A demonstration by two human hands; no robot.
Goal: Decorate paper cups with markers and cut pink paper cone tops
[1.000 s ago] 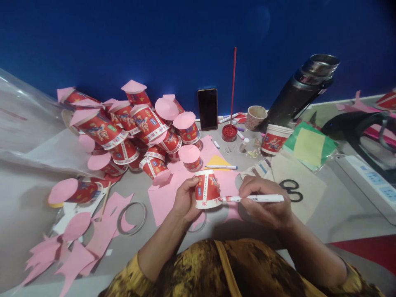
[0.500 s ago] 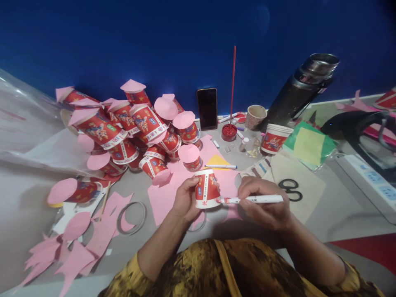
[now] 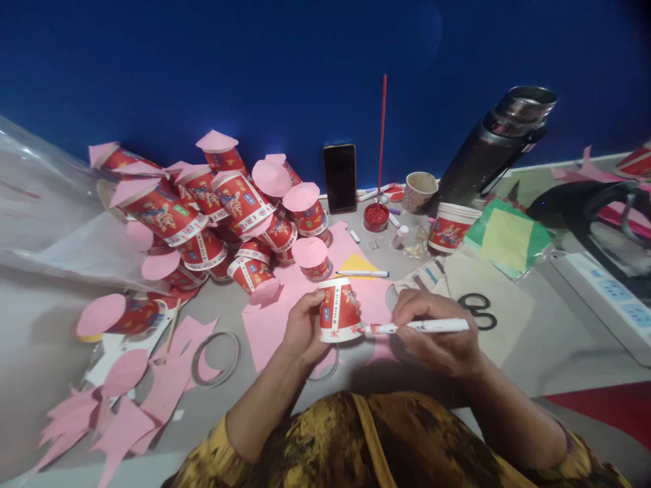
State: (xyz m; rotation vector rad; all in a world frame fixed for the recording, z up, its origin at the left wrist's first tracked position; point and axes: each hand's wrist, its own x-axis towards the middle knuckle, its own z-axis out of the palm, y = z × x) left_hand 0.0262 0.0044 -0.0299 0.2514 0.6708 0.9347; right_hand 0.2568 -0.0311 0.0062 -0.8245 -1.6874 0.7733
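Observation:
My left hand [image 3: 303,327] is closed round a red paper cup [image 3: 336,306] held upside down, its wide white rim at the bottom. Red flower marks show on that rim. In my right hand [image 3: 438,333] is a white marker [image 3: 432,326], gripped near its middle and pointing left. Its red tip is at the right side of the cup's rim; I cannot tell whether it touches. Pink paper [image 3: 285,298] lies under and behind the cup. Behind it, a second marker [image 3: 362,274] with a blue end rests by a yellow paper piece [image 3: 353,263].
Red cups with pink paper tops [image 3: 239,200] are piled at the left back. Pink scraps [image 3: 127,413] and a tape ring [image 3: 216,358] lie front left. A phone [image 3: 340,179] leans on the wall. At right are a thermos [image 3: 483,156], scissors [image 3: 478,310] and a power strip [image 3: 605,298].
The marker tip has shifted slightly right, away from the red flower on the rim, and the cup has turned a little. Both hands keep their hold.

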